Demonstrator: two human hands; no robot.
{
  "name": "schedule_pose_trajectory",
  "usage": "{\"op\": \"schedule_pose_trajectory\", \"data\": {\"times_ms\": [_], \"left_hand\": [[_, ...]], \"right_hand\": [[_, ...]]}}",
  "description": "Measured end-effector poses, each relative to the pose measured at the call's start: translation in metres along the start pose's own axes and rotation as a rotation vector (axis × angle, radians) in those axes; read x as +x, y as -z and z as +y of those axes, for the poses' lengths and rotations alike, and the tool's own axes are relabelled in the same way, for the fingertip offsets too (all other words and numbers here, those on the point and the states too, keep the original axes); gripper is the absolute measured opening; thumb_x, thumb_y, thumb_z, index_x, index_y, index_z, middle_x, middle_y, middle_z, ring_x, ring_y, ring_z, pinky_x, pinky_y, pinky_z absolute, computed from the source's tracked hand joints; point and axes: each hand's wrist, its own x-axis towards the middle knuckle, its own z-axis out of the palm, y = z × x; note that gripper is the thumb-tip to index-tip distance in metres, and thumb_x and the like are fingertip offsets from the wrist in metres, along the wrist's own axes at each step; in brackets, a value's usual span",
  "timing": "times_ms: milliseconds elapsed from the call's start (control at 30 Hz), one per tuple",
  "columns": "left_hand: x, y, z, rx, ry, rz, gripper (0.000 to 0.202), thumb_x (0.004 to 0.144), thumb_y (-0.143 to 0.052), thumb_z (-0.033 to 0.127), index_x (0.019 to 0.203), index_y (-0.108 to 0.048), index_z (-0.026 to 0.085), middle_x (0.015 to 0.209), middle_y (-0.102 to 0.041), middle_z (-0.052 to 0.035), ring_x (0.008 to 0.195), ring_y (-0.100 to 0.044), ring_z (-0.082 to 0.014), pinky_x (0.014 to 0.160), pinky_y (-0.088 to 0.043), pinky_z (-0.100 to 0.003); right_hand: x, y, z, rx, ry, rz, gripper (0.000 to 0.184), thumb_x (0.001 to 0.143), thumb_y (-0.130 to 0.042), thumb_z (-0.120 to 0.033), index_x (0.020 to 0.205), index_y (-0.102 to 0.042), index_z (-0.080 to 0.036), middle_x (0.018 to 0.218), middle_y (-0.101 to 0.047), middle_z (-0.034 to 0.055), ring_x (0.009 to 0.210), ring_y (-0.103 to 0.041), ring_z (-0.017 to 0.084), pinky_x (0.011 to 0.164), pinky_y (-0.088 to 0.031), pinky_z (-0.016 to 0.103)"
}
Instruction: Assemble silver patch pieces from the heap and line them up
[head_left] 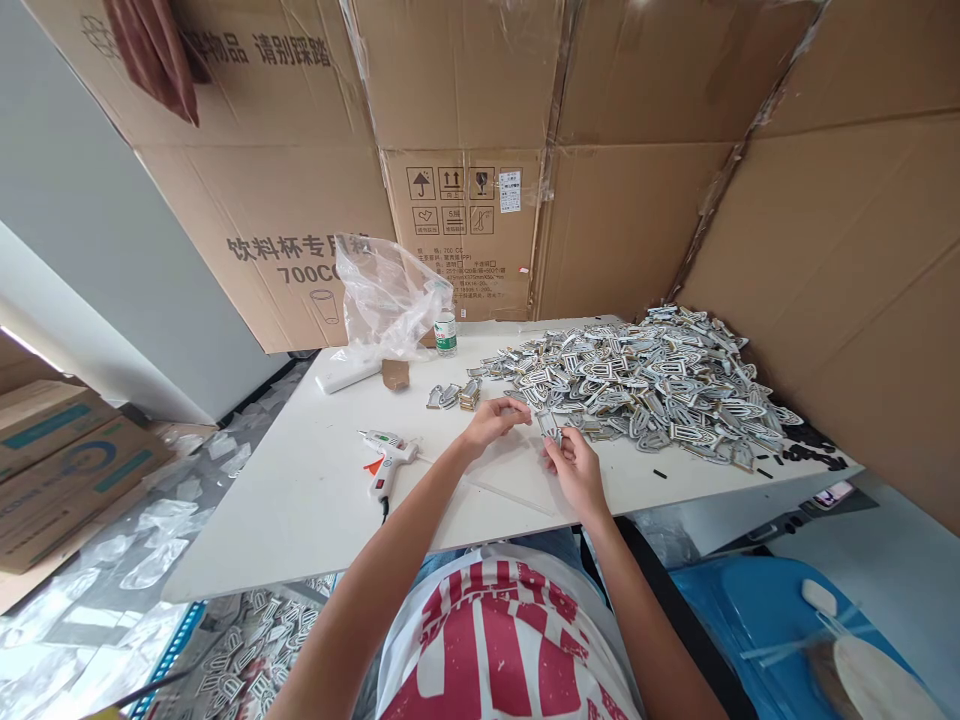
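Both my hands are over the white table, near its front edge. My right hand pinches a small silver-grey shield-shaped piece and holds it upright. My left hand has its fingers curled and closed, touching the same piece from the left. A large heap of the same silver pieces spreads over the table's right half, just beyond my hands. A short stack and two loose pieces lie left of the heap. A white glue gun rests on the table left of my left forearm.
A crumpled clear plastic bag, a small bottle, a white power strip and a cardboard scrap sit at the table's back. Cardboard walls enclose the back and right. Small black bits lie at the right edge. Boxes stand on the left.
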Motion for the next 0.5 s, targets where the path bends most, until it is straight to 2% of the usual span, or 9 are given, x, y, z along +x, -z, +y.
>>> {"op": "schedule_pose_trajectory", "data": {"times_ms": [100,167,400,500], "left_hand": [[-0.0003,-0.0005,0.0002,0.005,-0.004,0.012,0.052,0.072,-0.089,0.046,0.113,-0.076,0.017,0.092,-0.080,-0.0083,0.070,-0.056,-0.0124,0.060,-0.029,-0.027],[-0.0010,-0.0013,0.0012,0.011,-0.003,0.018,0.056,0.072,-0.090,0.046,0.118,-0.075,0.018,0.093,-0.081,-0.0092,0.075,-0.062,-0.0146,0.061,-0.030,-0.026],[-0.0034,-0.0056,0.0064,0.013,-0.023,0.046,0.047,0.072,-0.091,0.048,0.102,-0.075,0.016,0.090,-0.081,-0.0087,0.075,-0.064,-0.0156,0.058,-0.031,-0.026],[-0.0023,-0.0055,0.0040,-0.001,-0.037,0.049,0.046,0.071,-0.094,0.048,0.099,-0.075,0.016,0.091,-0.081,-0.0087,0.080,-0.069,-0.0181,0.061,-0.039,-0.026]], "right_hand": [[-0.0002,-0.0002,-0.0015,-0.006,0.004,-0.002,0.045,0.094,-0.070,-0.067,0.106,-0.061,-0.024,0.080,-0.076,0.0040,0.065,-0.068,0.021,0.063,-0.054,0.031],[-0.0004,-0.0003,-0.0024,-0.012,0.004,-0.009,0.044,0.095,-0.070,-0.066,0.106,-0.062,-0.024,0.080,-0.075,0.0038,0.065,-0.067,0.020,0.063,-0.054,0.031],[-0.0011,-0.0003,-0.0043,-0.025,0.001,-0.026,0.045,0.095,-0.070,-0.067,0.106,-0.063,-0.024,0.080,-0.075,0.0044,0.065,-0.068,0.020,0.064,-0.054,0.030],[-0.0014,-0.0006,-0.0049,-0.031,-0.002,-0.030,0.045,0.095,-0.070,-0.066,0.106,-0.063,-0.024,0.080,-0.075,0.0045,0.066,-0.068,0.021,0.064,-0.054,0.031]]}}
